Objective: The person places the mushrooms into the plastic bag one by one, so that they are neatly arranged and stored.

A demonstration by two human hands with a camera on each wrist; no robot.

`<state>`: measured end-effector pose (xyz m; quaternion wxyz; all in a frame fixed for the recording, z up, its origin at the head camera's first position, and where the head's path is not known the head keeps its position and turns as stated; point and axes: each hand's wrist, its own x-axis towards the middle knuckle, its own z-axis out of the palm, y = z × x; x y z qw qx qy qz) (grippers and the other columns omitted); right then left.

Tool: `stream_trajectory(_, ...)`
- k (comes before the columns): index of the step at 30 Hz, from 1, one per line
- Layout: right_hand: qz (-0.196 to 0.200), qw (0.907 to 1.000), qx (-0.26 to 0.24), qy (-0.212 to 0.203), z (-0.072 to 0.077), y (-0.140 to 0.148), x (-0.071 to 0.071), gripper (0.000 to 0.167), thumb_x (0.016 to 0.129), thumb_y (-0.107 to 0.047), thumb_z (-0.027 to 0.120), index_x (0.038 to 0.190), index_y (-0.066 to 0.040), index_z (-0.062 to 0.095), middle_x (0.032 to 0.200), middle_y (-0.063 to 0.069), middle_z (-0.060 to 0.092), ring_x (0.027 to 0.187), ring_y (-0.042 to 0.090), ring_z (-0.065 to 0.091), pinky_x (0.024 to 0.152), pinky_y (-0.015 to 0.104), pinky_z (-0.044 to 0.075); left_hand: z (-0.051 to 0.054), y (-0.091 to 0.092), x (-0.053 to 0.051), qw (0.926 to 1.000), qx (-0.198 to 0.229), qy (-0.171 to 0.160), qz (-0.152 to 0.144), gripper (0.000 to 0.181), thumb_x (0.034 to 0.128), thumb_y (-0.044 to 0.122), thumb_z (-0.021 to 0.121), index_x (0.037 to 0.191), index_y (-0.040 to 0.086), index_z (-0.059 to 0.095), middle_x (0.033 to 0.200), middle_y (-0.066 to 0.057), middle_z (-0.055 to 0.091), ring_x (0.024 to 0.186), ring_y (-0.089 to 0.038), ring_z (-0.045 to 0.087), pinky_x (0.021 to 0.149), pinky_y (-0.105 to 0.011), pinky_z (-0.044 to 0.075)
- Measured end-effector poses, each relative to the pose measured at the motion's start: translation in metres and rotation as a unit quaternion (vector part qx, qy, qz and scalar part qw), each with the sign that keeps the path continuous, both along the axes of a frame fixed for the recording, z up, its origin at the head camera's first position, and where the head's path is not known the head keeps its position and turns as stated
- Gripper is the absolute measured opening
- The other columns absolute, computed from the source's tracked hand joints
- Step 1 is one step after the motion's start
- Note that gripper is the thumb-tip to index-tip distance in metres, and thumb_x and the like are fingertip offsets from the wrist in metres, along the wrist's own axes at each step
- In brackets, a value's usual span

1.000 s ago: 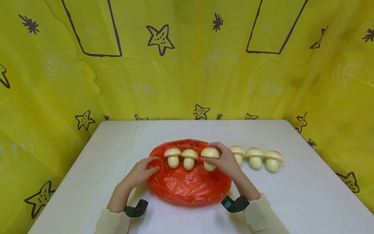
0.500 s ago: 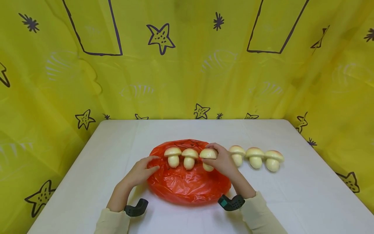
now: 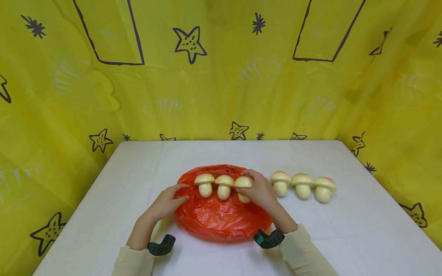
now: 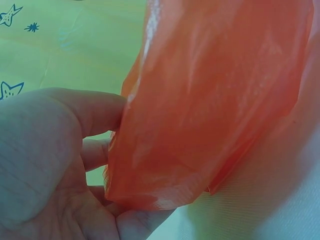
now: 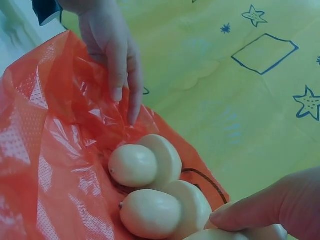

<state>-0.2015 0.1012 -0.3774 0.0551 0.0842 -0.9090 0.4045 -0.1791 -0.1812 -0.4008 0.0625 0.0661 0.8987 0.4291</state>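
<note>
A red plastic bag (image 3: 217,220) lies puffed up on the white table. Across its far part two cream toy mushrooms (image 3: 205,184) stand side by side, caps away from me. My right hand (image 3: 260,191) holds a third mushroom (image 3: 243,181) between thumb and fingers, just right of that pair; the fingers hide part of it. In the right wrist view the thumb presses near its cap, close to the neighbouring mushroom (image 5: 151,213). My left hand (image 3: 167,201) rests at the bag's left edge, fingers spread and fairly straight; the left wrist view has them touching the red film (image 4: 200,110).
Three more mushrooms (image 3: 302,186) stand in a row on the table (image 3: 359,230), right of the bag. A yellow curtain (image 3: 221,84) with star drawings hangs behind and at both sides. Dark wrist devices (image 3: 161,245) are on both wrists.
My right hand has shifted a little left with the mushroom, bringing it closer to the two on the bag. The left hand and the bag look the same.
</note>
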Motion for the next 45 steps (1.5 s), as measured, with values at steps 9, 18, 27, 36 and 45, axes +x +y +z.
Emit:
stream_trajectory(9, -0.003, 0.9999, 0.010, 0.006, -0.003, -0.007, -0.003, 0.039, 0.070, -0.014, 0.079, 0.105, -0.005, 0.062, 0.100, 0.011, 0.060, 0.091, 0.028, 0.053, 0.079, 0.044, 0.045, 0.003, 0.000, 0.002, 1.0000, -0.002, 0.007, -0.006, 0.037, 0.0891, 0.015, 0.058, 0.124, 0.002, 0.054, 0.122, -0.016, 0.053, 0.110, -0.033, 0.049, 0.086, -0.046, 0.047)
stream_trajectory(18, -0.015, 0.9995, 0.023, -0.014, -0.005, -0.009, -0.005, 0.040, 0.071, -0.017, 0.078, 0.107, -0.007, 0.062, 0.101, 0.010, 0.059, 0.090, 0.026, 0.052, 0.076, 0.043, 0.046, 0.004, 0.000, 0.002, 0.9998, -0.002, 0.014, -0.011, 0.036, 0.0893, 0.013, 0.057, 0.123, 0.002, 0.054, 0.122, -0.017, 0.053, 0.110, -0.034, 0.048, 0.086, -0.046, 0.046)
stream_trajectory(27, -0.018, 0.9995, 0.028, 0.003, -0.008, -0.012, -0.008, 0.038, 0.070, -0.015, 0.078, 0.102, -0.005, 0.062, 0.095, 0.011, 0.060, 0.087, 0.028, 0.054, 0.072, 0.042, 0.046, 0.003, 0.000, 0.001, 0.9998, -0.005, 0.013, -0.011, 0.035, 0.0892, 0.013, 0.057, 0.123, 0.002, 0.055, 0.122, -0.016, 0.053, 0.110, -0.033, 0.048, 0.086, -0.046, 0.046)
stream_trajectory(36, -0.024, 0.9985, 0.042, 0.024, -0.013, -0.018, -0.010, 0.035, 0.068, -0.014, 0.077, 0.098, -0.005, 0.063, 0.091, 0.010, 0.061, 0.082, 0.026, 0.055, 0.069, 0.039, 0.046, 0.004, 0.000, 0.002, 0.9998, -0.006, 0.017, -0.013, 0.035, 0.0891, 0.013, 0.057, 0.122, 0.002, 0.055, 0.122, -0.017, 0.053, 0.110, -0.034, 0.048, 0.087, -0.047, 0.046)
stream_trajectory(45, -0.029, 0.9962, 0.071, 0.042, -0.018, -0.021, -0.012, 0.034, 0.067, -0.013, 0.078, 0.096, -0.003, 0.063, 0.089, 0.011, 0.062, 0.084, 0.028, 0.056, 0.072, 0.040, 0.046, 0.004, 0.001, 0.002, 0.9998, -0.007, 0.017, -0.011, 0.035, 0.0892, 0.014, 0.057, 0.122, 0.002, 0.055, 0.122, -0.017, 0.053, 0.110, -0.034, 0.048, 0.087, -0.048, 0.045)
